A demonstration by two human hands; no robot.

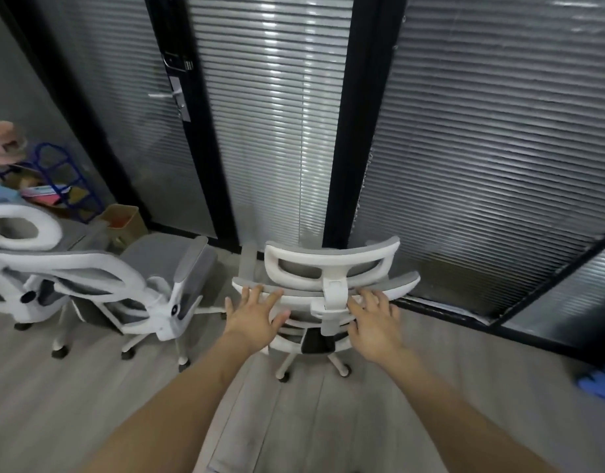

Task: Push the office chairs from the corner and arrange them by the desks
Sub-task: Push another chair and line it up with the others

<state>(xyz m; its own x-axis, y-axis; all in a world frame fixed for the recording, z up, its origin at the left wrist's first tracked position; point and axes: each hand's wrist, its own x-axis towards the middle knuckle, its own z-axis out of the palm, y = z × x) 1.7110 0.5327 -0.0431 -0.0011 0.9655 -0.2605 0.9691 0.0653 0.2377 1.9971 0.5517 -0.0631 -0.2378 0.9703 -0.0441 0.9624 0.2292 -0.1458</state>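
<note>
A white and grey office chair (331, 264) stands in front of me with its back toward me, close to the glass wall. My left hand (256, 315) reaches to the left side of the backrest's top edge with fingers spread, fingertips at or just over the edge. My right hand (376, 322) is spread on the right side of the backrest, beside the headrest post. Neither hand grips anything. A second white and grey chair (130, 285) stands to the left, turned sideways.
A glass wall with blinds (482, 148) and a door with a handle (176, 93) stand behind the chairs. A cardboard box (123, 220) and a blue rack (62, 179) fill the left corner. Something blue (598, 384) lies at the right edge.
</note>
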